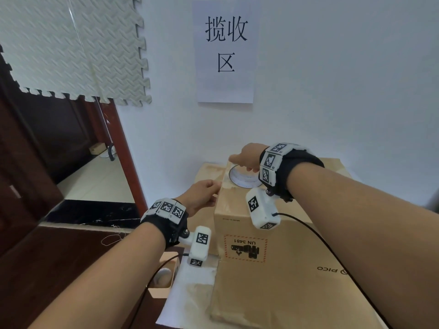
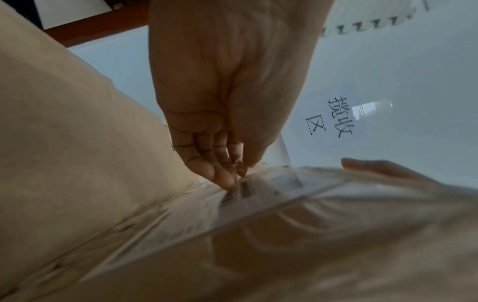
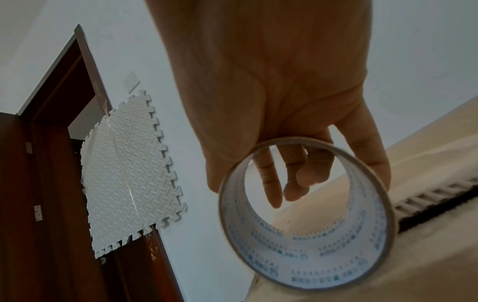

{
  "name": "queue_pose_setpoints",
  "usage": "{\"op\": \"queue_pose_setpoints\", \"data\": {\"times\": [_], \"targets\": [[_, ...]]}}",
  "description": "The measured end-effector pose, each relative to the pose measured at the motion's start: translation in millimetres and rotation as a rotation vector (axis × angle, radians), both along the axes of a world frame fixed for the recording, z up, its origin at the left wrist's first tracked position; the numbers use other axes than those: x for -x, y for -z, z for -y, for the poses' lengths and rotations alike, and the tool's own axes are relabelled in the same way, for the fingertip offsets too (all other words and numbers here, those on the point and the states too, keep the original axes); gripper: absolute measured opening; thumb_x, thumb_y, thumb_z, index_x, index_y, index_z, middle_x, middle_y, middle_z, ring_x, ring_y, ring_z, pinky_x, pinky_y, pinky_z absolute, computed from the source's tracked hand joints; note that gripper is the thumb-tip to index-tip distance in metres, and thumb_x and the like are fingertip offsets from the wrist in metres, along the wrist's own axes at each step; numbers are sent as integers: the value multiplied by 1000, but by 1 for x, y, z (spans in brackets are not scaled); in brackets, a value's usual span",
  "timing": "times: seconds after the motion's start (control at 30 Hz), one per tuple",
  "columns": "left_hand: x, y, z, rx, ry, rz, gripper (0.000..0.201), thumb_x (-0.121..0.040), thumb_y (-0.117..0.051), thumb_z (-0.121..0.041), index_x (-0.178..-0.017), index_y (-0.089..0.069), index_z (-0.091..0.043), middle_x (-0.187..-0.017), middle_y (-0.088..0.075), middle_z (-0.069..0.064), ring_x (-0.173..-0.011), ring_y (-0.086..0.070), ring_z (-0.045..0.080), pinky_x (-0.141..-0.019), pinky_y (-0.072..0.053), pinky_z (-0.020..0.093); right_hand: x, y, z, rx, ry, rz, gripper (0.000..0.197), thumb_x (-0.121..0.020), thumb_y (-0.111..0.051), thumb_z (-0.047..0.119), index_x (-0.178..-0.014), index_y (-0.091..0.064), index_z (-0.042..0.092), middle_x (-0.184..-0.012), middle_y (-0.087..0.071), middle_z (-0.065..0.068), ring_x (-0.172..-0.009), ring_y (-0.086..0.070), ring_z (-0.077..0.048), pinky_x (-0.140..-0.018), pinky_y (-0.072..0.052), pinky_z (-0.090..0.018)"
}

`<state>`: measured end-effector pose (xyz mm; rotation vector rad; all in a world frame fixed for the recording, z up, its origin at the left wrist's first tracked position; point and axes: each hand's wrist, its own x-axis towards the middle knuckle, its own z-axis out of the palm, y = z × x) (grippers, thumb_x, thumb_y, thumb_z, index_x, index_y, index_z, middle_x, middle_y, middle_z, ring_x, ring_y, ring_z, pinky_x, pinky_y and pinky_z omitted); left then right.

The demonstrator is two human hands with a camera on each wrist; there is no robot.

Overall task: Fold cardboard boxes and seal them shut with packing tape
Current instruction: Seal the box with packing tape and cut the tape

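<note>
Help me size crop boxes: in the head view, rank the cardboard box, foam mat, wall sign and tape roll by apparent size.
1. cardboard box, nearest the camera, so inflated
2. foam mat, cut by the frame edge
3. wall sign
4. tape roll, partly hidden under the right hand

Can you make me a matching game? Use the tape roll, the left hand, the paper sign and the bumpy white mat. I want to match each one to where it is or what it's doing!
Things
1. tape roll
2. left hand
3. paper sign
4. foam mat

Places and states
A. stuck on the white wall, with black writing
B. pinching the clear tape strip at the box edge
C. held by the right hand
D. hanging by the brown door frame

Pairs: 1-C, 2-B, 3-A, 4-D
</note>
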<state>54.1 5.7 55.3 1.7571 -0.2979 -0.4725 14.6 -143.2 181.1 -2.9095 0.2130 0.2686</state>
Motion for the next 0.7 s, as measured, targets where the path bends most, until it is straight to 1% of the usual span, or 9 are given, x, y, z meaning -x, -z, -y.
{"op": "queue_pose_setpoints", "data": {"times": [0.1,0.23,0.37,0.4,0.47,0.53,0.6,0.67,0.7], "targets": [[5,-1,2,-18,29,-6,27,-103,-44,-32,-86,-53,-14,-55,-60,-13,-47,-53,1,-50,-43,14,0,0,0,6,-14,-1,51,-101,-33,41,-122,-57,1,-122,-62,-12,-87,-50,-21,-84,-40,-31],[7,-4,3,-54,45,-77,32,-102,-43,-38,-91,-59,-12,-59,-59,-10,-51,-51,4,-51,-43,15,-2,2,1,1,-10,-3,50,-100,-35,40,-121,-59,2,-110,-63,-10,-84,-51,-22,-77,-37,-27],[0,-12,1,-168,59,-93,39,-100,-48,-38,-106,-65,-4,-88,-67,2,-77,-57,16,-70,-51,23,-1,1,0,-4,-8,-10,49,-100,-35,39,-121,-59,2,-103,-61,-9,-83,-51,-22,-75,-36,-27],[0,-17,1,-202,56,-85,39,-99,-49,-37,-105,-65,-3,-94,-68,4,-77,-57,17,-75,-51,26,-1,1,1,-6,-6,-9,49,-100,-35,39,-119,-59,2,-102,-61,-9,-82,-51,-22,-75,-37,-27],[-3,-25,1,-281,45,-62,34,-98,-52,-35,-104,-65,-4,-103,-68,7,-67,-57,13,-77,-50,26,-2,2,2,-16,2,-2,44,-99,-36,40,-108,-61,5,-100,-61,-9,-78,-52,-22,-74,-38,-27],[-6,-29,-1,-406,49,-36,42,-95,-56,-36,-121,-58,-3,-116,-66,6,-66,-59,12,-78,-55,27,-3,3,2,-24,16,12,39,-99,-36,40,-88,-55,8,-96,-59,-8,-65,-50,-19,-73,-38,-27],[-7,-27,-6,-473,22,-66,60,-93,-61,-36,-140,-41,-4,-130,-59,9,-67,-65,12,-76,-58,28,-3,5,2,-24,29,19,41,-99,-35,40,-76,-47,9,-92,-56,-6,-57,-43,-15,-68,-36,-26],[-8,-25,-10,-435,23,-89,57,-95,-59,-32,-141,-42,-3,-135,-56,10,-67,-68,10,-80,-59,30,-4,5,2,-22,31,27,43,-100,-34,39,-69,-42,10,-91,-54,-6,-55,-41,-14,-60,-34,-25],[-9,-25,-12,-416,18,-59,50,-97,-56,-30,-138,-46,-3,-134,-56,9,-75,-68,11,-85,-58,31,-5,5,2,-27,31,28,43,-99,-35,40,-69,-43,10,-91,-54,-6,-56,-42,-14,-60,-34,-25]]}}
